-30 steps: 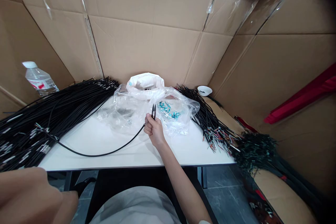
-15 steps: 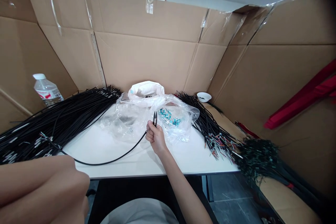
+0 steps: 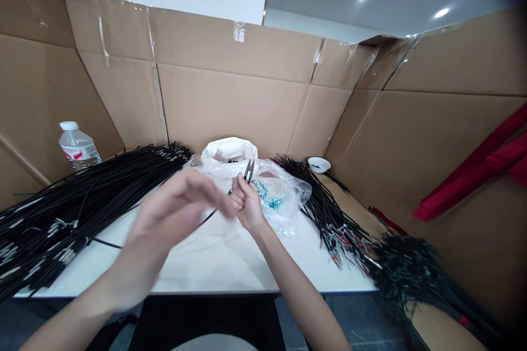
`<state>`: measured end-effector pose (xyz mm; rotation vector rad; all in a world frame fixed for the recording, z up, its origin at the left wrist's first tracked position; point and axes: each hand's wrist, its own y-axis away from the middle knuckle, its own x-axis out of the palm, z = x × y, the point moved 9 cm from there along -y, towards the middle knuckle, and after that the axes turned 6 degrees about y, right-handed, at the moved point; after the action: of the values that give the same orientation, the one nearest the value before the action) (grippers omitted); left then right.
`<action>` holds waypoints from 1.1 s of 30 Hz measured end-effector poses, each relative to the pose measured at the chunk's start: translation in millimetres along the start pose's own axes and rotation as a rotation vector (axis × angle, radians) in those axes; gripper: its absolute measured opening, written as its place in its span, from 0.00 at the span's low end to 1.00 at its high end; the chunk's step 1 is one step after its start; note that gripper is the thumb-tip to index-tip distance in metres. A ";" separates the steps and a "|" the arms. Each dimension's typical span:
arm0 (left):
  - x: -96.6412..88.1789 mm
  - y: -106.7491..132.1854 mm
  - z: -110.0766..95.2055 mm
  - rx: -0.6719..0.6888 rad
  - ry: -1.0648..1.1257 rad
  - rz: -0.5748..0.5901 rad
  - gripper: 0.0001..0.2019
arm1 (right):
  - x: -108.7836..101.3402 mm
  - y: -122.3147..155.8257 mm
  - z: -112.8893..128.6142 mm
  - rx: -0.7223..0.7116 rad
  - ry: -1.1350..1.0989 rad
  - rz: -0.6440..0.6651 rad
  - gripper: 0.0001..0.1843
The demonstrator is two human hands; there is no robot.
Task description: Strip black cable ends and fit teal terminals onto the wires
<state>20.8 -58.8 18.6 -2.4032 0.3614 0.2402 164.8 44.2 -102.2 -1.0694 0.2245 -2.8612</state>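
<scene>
My right hand (image 3: pixel 246 203) is closed around a pair of dark thread snips (image 3: pixel 249 170), their pointed blades up and slightly parted. A black cable (image 3: pixel 208 216) also runs into that fist; beyond it, the cable passes behind my left wrist towards the pile at left. Smeared by motion, my left hand (image 3: pixel 177 203) hovers over the table just left of the right one, fingertips close to its knuckles. Whether it holds anything cannot be made out. Behind the snips lie clear plastic bags, one with small blue-and-silver pieces (image 3: pixel 269 197) in it.
Black cables (image 3: pixel 107 186) are heaped at left near a water bottle (image 3: pixel 78 145). At right lies another cable bundle (image 3: pixel 329 211) with stripped coloured wires, beside a small white bowl (image 3: pixel 319 164). Cardboard walls (image 3: pixel 230 93) enclose the white table (image 3: pixel 222 269). A dark green wire bundle (image 3: pixel 405 263) sits at lower right.
My left hand has swung from the lower left, up and across to beside the right hand. The right hand still grips snips and cable. The whole view has tilted upward a little.
</scene>
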 end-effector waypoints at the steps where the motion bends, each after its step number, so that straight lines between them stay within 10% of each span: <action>1: 4.4 -7.6 9.2 -0.003 -0.093 0.001 0.13 | 6.9 -5.6 9.6 -0.015 -0.016 0.016 0.22; 5: 21.7 -39.8 65.5 -0.099 -0.470 0.078 0.19 | 33.7 -26.5 41.4 -0.023 -0.078 0.072 0.19; 9: 32.5 -60.2 105.4 -0.185 -0.354 0.210 0.19 | 46.6 -39.9 61.1 -0.012 -0.115 0.099 0.19; 20: 29.9 -100.6 100.8 0.079 -0.465 0.094 0.16 | 23.5 -47.9 74.1 -0.022 -0.157 0.107 0.21; 33: 51.3 -91.7 95.5 0.518 -0.876 0.035 0.12 | -15.9 -66.8 70.0 -0.016 -0.046 -0.014 0.31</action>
<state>91.4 60.8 -10.7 -1.5891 0.0377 1.0249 221.3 104.3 -49.3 -1.1425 0.2379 -2.8481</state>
